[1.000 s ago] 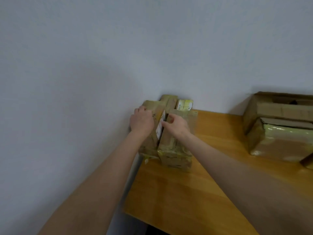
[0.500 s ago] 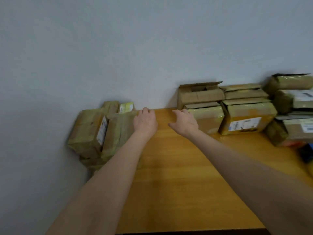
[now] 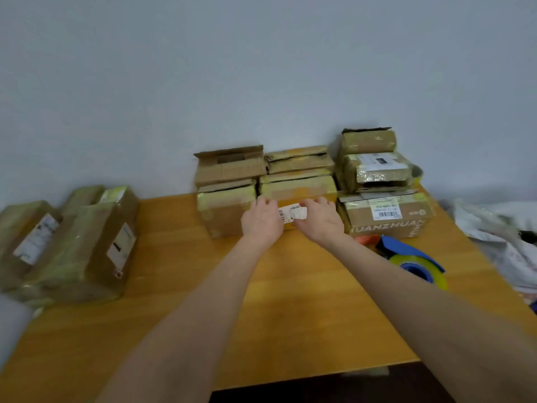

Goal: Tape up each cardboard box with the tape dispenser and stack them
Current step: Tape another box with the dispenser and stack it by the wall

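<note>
As both hands are closing on the labelled cardboard box (image 3: pixel 299 189), the left hand (image 3: pixel 263 221) is gripping its left front corner and the right hand (image 3: pixel 319 219) its right front edge. Their fingers are curling onto the front on either side of a wrinkled white shipping label (image 3: pixel 292 213). The box is sitting on the wooden table (image 3: pixel 290 301), long axis running left to right, straight ahead and about equally near both arms. Glossy yellowish tape is covering its brown card, and a smaller taped box (image 3: pixel 299 161) is resting on top, likely to shift in any pull. Right of it, the blue tape dispenser (image 3: pixel 412 257) is lying nearer the right hand. Far left, taped boxes (image 3: pixel 87 242) are lying stacked.
</note>
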Action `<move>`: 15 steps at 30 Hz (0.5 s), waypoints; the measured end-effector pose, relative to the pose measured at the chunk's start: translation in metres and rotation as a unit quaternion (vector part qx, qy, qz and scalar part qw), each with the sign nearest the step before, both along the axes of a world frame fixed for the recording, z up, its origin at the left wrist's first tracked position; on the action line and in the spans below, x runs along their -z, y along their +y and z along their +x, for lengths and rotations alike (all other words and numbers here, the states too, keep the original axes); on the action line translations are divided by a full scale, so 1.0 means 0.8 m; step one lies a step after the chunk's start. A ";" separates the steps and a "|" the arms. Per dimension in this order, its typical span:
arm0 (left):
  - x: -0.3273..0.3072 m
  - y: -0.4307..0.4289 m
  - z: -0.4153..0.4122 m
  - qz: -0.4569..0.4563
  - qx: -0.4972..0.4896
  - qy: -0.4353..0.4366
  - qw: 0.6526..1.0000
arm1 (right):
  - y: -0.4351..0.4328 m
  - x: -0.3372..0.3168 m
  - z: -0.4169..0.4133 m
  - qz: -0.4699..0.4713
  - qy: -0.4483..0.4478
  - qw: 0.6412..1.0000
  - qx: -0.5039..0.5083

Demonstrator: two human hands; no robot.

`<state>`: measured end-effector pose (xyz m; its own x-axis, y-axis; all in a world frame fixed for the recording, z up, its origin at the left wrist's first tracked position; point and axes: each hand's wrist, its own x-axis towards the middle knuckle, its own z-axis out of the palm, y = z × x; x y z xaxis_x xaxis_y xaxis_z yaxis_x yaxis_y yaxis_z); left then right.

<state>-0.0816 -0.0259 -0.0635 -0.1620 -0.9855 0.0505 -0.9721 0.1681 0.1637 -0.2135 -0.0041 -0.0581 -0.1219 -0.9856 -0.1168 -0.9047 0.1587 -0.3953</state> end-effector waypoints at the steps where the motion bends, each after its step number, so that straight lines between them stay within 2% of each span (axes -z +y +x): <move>1: 0.001 0.002 -0.022 0.002 0.001 0.003 1.000 | 0.001 0.000 -0.022 0.001 -0.002 1.000 0.003; 10: 0.027 -0.039 -0.131 0.000 -0.005 0.034 0.999 | -0.036 0.025 -0.129 0.025 -0.024 0.999 -0.004; 15: 0.042 -0.088 -0.144 -0.029 -0.079 0.099 0.992 | -0.081 0.038 -0.153 0.037 -0.076 0.996 0.010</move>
